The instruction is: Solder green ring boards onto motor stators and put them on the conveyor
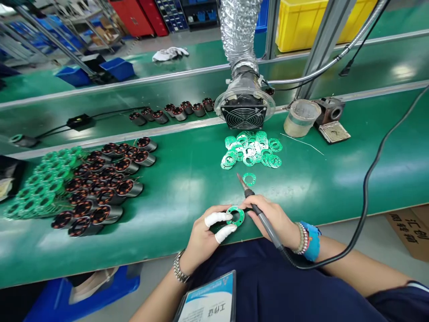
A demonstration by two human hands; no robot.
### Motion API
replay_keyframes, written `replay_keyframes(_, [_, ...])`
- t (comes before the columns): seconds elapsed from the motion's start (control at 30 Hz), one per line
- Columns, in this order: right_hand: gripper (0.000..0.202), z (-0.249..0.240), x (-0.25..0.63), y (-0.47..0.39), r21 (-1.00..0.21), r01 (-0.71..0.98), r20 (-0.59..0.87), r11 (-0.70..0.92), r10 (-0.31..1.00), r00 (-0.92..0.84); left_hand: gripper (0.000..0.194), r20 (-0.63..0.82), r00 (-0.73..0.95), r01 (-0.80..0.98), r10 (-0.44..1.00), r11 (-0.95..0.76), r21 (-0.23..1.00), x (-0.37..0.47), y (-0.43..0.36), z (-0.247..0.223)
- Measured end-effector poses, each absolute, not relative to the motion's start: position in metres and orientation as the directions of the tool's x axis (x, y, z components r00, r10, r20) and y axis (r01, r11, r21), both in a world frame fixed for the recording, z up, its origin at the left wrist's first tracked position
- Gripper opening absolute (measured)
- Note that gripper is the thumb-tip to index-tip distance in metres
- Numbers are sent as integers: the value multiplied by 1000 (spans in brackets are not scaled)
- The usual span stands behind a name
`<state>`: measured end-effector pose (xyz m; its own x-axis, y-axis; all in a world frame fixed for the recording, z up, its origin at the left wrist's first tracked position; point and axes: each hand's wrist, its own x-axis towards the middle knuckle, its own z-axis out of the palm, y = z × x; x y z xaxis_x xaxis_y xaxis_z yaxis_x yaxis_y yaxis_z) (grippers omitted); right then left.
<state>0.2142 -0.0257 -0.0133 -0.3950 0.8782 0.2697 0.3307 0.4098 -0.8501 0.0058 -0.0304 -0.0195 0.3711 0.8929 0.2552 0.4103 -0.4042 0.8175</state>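
Observation:
My left hand, with white covers on two fingers, grips a green ring-shaped circuit board near the front edge of the bench. In my right hand is a soldering iron, its tip pointing up and away to the left; the fingertips of this hand are close to the held ring's right side. A single green ring board lies just beyond the iron's tip. Behind it sits a loose pile of similar boards.
Several motor stators and a stack of green board panels stand at the left. A fan under a foil duct, a round tub and a sponge holder are at the back. The iron's black cable curves across the right.

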Motion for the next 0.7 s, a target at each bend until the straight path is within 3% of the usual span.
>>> replay_keyframes(0.2, [31, -13, 215, -26, -891, 241, 301, 384, 898, -320, 25, 215, 391, 471, 895, -395, 789, 3, -33, -22])
replay_keyframes(0.43, [28, -19, 213, -28, -872, 260, 329, 415, 889, -318, 23, 205, 385, 444, 900, -376, 813, 3, -34, -24])
replay_keyframes(0.7, [31, -19, 204, -23, -957, 161, 197, 241, 948, -251, 24, 215, 370, 423, 904, -370, 827, 3, -34, -25])
